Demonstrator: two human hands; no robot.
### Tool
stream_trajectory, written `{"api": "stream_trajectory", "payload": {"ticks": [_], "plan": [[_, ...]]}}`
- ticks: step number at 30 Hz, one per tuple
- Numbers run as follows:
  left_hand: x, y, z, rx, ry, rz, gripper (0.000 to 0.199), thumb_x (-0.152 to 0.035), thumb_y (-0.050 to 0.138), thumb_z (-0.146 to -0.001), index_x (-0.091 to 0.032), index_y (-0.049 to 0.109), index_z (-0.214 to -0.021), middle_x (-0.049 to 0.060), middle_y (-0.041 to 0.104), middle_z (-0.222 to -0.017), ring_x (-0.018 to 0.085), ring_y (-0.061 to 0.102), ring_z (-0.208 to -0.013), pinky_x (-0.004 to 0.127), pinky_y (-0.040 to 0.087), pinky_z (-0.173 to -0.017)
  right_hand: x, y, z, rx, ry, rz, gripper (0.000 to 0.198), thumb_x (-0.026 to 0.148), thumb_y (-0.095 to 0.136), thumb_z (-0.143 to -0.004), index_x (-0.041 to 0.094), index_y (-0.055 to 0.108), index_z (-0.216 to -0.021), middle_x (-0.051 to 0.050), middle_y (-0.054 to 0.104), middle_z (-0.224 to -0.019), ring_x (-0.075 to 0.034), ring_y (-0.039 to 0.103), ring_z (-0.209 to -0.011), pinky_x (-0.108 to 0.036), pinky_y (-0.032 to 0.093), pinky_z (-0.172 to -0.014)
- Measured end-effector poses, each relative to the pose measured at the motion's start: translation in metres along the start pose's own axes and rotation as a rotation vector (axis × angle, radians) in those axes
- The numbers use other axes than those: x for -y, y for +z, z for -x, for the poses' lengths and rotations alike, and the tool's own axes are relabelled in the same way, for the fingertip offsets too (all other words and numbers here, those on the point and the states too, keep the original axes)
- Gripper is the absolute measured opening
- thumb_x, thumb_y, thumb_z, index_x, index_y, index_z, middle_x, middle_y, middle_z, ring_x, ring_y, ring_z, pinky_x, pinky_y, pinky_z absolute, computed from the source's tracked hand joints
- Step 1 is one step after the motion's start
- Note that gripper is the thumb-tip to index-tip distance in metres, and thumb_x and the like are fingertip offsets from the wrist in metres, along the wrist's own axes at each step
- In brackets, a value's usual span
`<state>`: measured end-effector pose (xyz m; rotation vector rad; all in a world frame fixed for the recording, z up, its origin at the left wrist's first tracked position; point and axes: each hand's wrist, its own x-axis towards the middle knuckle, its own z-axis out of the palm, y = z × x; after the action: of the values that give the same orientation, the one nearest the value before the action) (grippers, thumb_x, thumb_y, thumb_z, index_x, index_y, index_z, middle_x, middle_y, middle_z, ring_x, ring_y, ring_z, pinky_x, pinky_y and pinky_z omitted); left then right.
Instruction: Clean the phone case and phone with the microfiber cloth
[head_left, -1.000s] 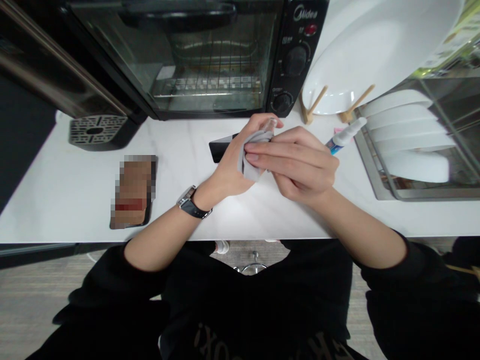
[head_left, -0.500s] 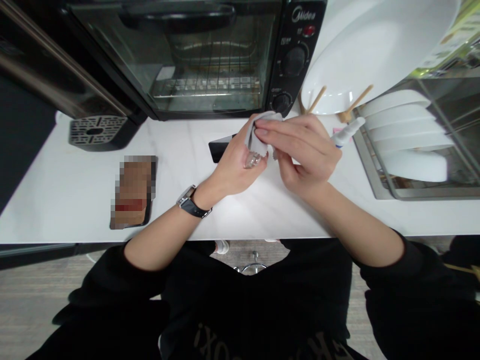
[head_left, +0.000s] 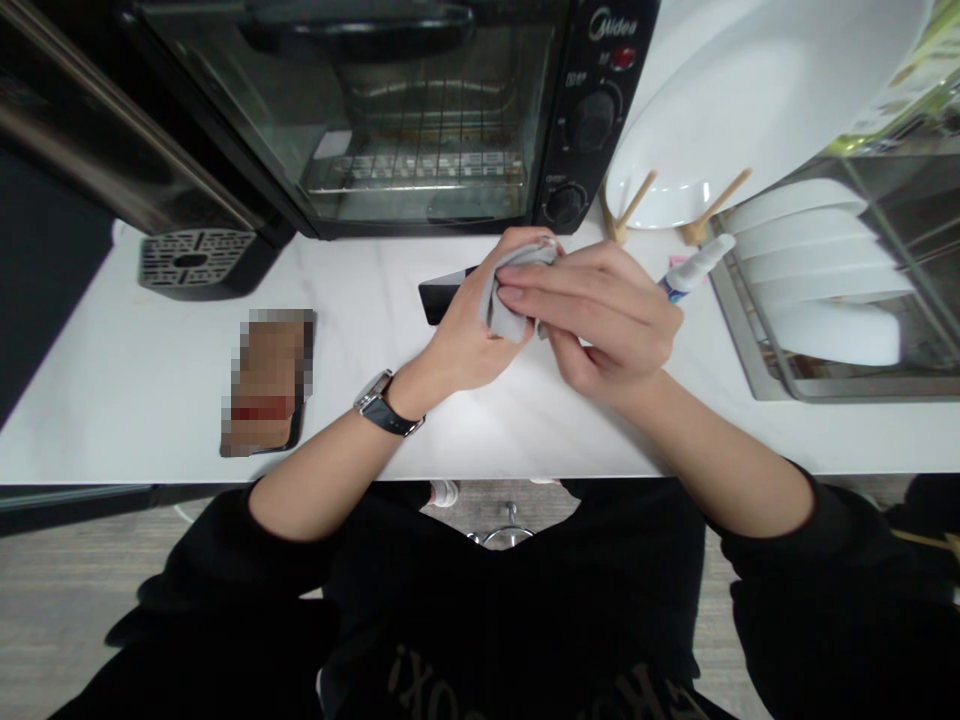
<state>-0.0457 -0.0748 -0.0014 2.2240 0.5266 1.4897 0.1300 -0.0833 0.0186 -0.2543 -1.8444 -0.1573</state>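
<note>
My left hand (head_left: pixel 469 325), wearing a black-strapped watch (head_left: pixel 386 402) at the wrist, is closed around a clear, shiny thing, mostly hidden; only a glint of it shows near the top of the fist. Over it lies a folded grey cloth (head_left: pixel 510 318). The fingers of my right hand (head_left: pixel 611 315) press together on this cloth, against the left hand's grip. Partly covered by my left hand is a dark, flat object (head_left: pixel 441 300) on the counter. Just beyond my right hand is a small white bottle (head_left: pixel 694 270) with a narrow tip.
A black toaster oven (head_left: pixel 420 130) stands at the back of the white counter (head_left: pixel 172 380). On the left lie a phone (head_left: pixel 270 380), its screen blurred, and a machine's drip tray (head_left: pixel 196 262). To the right are a large white plate (head_left: pixel 757 120) and a rack of white bowls (head_left: pixel 810 250).
The grey cloth has shifted down over the clear thing, covering the part that showed at the lower side of my left hand. My right fingers have moved slightly down and left with it.
</note>
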Motion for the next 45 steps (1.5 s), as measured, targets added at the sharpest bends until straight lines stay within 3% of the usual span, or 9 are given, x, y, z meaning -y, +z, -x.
{"api": "stream_trajectory", "payload": {"ticks": [7, 14, 18, 22, 27, 30, 38, 42, 45], "plan": [[-0.014, 0.0, -0.002, 0.005, -0.145, -0.062, 0.022, -0.041, 0.057, -0.114, -0.026, 0.057, -0.131, 0.004, 0.072, -0.121, 0.022, 0.075, -0.114, 0.038, 0.065, -0.103, 0.006, -0.003, 0.003, 0.081, 0.012, -0.01, 0.037, 0.018, 0.053, -0.113, 0.035, 0.075, -0.138, 0.005, 0.087, -0.128, -0.017, 0.084, -0.114, -0.036, 0.073, -0.094], [-0.003, -0.003, -0.003, 0.01, -0.053, -0.052, 0.028, -0.043, 0.06, -0.112, -0.028, 0.06, -0.136, 0.005, 0.073, -0.126, 0.024, 0.075, -0.116, 0.039, 0.067, -0.104, 0.006, -0.001, 0.003, 0.047, 0.017, 0.012, 0.042, 0.017, 0.054, -0.112, 0.035, 0.072, -0.146, 0.005, 0.087, -0.129, -0.016, 0.083, -0.113, -0.035, 0.073, -0.096], [0.004, -0.003, -0.002, -0.002, -0.002, -0.032, 0.034, -0.041, 0.066, -0.108, -0.028, 0.059, -0.139, 0.005, 0.073, -0.128, 0.024, 0.076, -0.118, 0.039, 0.067, -0.107, 0.0, 0.001, 0.003, 0.024, 0.001, 0.021, 0.041, 0.015, 0.053, -0.111, 0.03, 0.075, -0.142, 0.0, 0.088, -0.125, -0.019, 0.082, -0.107, -0.036, 0.072, -0.094], [0.015, 0.0, 0.003, 0.007, 0.034, -0.076, 0.044, -0.054, 0.056, -0.112, -0.032, 0.051, -0.149, 0.007, 0.068, -0.136, 0.028, 0.073, -0.13, 0.048, 0.063, -0.115, -0.003, 0.0, 0.004, -0.02, 0.037, 0.057, 0.041, 0.017, 0.053, -0.11, 0.032, 0.076, -0.141, 0.0, 0.089, -0.122, -0.021, 0.083, -0.104, -0.039, 0.073, -0.088], [0.023, 0.003, 0.01, 0.014, -0.007, -0.097, 0.051, -0.064, 0.047, -0.113, -0.033, 0.046, -0.154, 0.01, 0.067, -0.142, 0.035, 0.068, -0.14, 0.059, 0.056, -0.123, -0.002, -0.002, 0.009, 0.058, 0.208, 0.118, 0.039, 0.027, 0.045, -0.116, 0.036, 0.077, -0.136, 0.002, 0.086, -0.132, -0.022, 0.083, -0.112, -0.043, 0.071, -0.096], [0.021, 0.003, 0.01, 0.021, -0.027, -0.079, 0.053, -0.064, 0.049, -0.112, -0.033, 0.046, -0.154, 0.01, 0.067, -0.142, 0.038, 0.064, -0.146, 0.061, 0.052, -0.127, -0.003, 0.0, 0.01, 0.013, 0.168, 0.101, 0.039, 0.023, 0.049, -0.114, 0.037, 0.076, -0.138, 0.002, 0.086, -0.131, -0.021, 0.083, -0.108, -0.04, 0.071, -0.095], [0.022, 0.003, 0.007, 0.009, 0.048, -0.081, 0.051, -0.06, 0.051, -0.112, -0.033, 0.046, -0.154, 0.01, 0.067, -0.139, 0.032, 0.071, -0.131, 0.051, 0.062, -0.114, -0.001, 0.001, 0.0, -0.04, 0.067, 0.055, 0.039, 0.009, 0.058, -0.104, 0.029, 0.08, -0.13, -0.001, 0.089, -0.12, -0.021, 0.085, -0.103, -0.038, 0.072, -0.084], [0.014, -0.001, 0.003, 0.008, 0.033, -0.059, 0.042, -0.046, 0.062, -0.109, -0.03, 0.053, -0.147, 0.006, 0.07, -0.134, 0.026, 0.074, -0.125, 0.042, 0.064, -0.111, 0.001, 0.001, 0.0, -0.021, 0.022, 0.016, 0.033, 0.011, 0.057, -0.106, 0.023, 0.082, -0.125, -0.005, 0.089, -0.119, -0.022, 0.084, -0.101, -0.04, 0.074, -0.087], [0.004, -0.003, 0.0, 0.006, -0.012, -0.034, 0.035, -0.037, 0.065, -0.107, -0.03, 0.057, -0.141, 0.005, 0.073, -0.131, 0.025, 0.075, -0.121, 0.039, 0.065, -0.109, 0.003, 0.001, 0.001, 0.004, 0.003, 0.021, 0.035, 0.013, 0.055, -0.109, 0.027, 0.08, -0.13, 0.0, 0.089, -0.121, -0.018, 0.083, -0.104, -0.037, 0.074, -0.09]]}}
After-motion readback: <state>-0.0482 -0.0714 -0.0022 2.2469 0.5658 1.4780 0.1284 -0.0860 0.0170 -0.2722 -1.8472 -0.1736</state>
